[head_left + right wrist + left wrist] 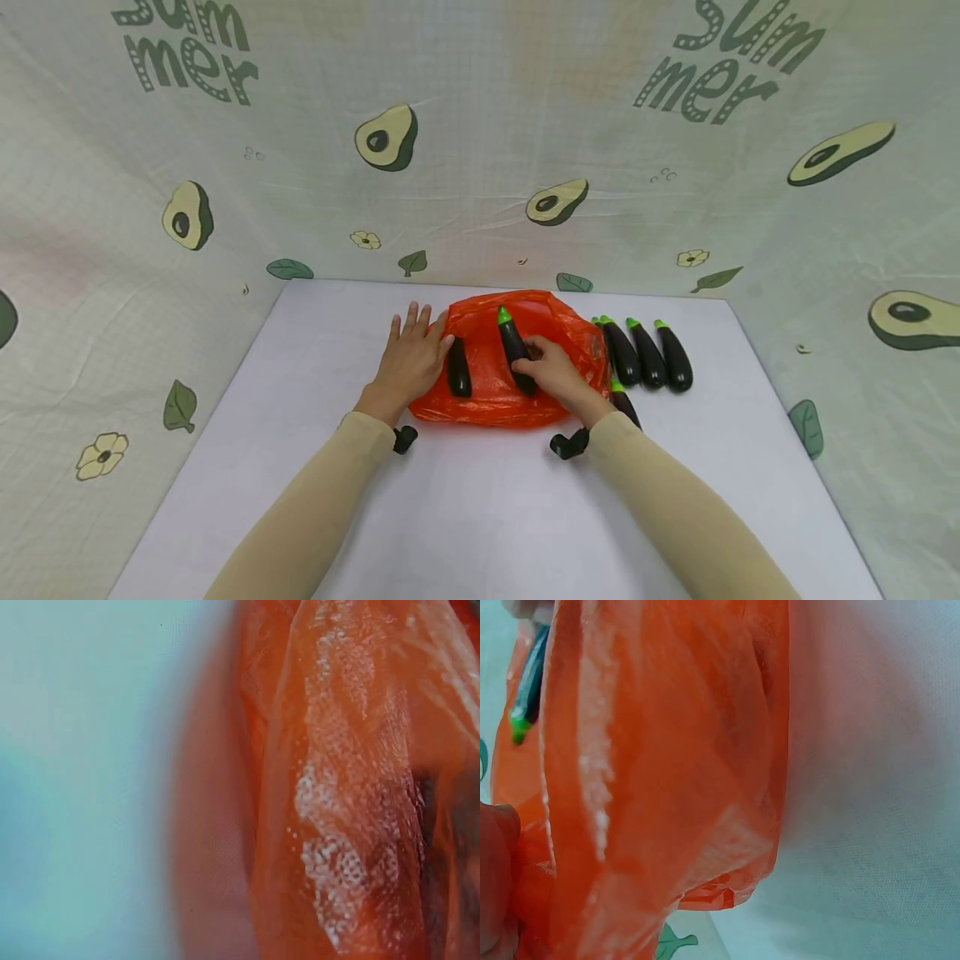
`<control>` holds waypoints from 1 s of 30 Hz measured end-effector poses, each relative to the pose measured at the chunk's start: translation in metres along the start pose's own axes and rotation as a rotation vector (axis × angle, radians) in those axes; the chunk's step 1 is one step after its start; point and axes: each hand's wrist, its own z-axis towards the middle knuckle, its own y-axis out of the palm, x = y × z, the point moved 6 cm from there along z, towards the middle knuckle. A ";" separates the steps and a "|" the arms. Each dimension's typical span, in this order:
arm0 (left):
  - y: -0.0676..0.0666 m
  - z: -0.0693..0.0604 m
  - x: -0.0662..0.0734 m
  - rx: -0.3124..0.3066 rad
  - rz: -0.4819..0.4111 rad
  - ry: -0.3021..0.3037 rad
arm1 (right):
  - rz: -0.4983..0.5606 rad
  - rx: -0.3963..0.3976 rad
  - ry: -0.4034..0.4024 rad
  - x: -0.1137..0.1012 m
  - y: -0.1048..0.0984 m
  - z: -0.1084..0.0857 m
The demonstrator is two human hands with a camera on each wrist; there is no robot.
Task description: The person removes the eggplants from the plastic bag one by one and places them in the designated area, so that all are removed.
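A red plastic bag [487, 408] lies spread on the table with its mouth turned up. My right hand [558, 371] holds a dark eggplant [512, 340] with a green stem end over the bag, stem pointing away. A second eggplant [459, 371] lies in the bag on the left side. My left hand [412, 354] rests at the bag's left edge with its fingers straight and spread. In the left wrist view the bag [675, 765] covers most of the frame, and the held eggplant's green tip [519, 727] shows past its rim. The right wrist view shows mostly bag film [337, 787].
Several eggplants [677, 358] stand in a row right of the bag. One more eggplant [624, 404] lies nearer, partly behind the right wrist. A white table [480, 517] extends around the bag, and a printed cloth [465, 100] hangs behind and at the sides.
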 end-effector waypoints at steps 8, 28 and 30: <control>0.001 -0.001 0.001 -0.011 -0.028 -0.011 | -0.018 0.061 -0.109 -0.001 -0.009 -0.008; 0.001 -0.004 0.001 -0.019 -0.035 -0.014 | 0.011 0.153 -0.277 -0.016 -0.026 -0.040; 0.001 -0.003 0.001 -0.017 -0.031 -0.012 | 0.014 0.166 -0.259 -0.017 -0.030 -0.045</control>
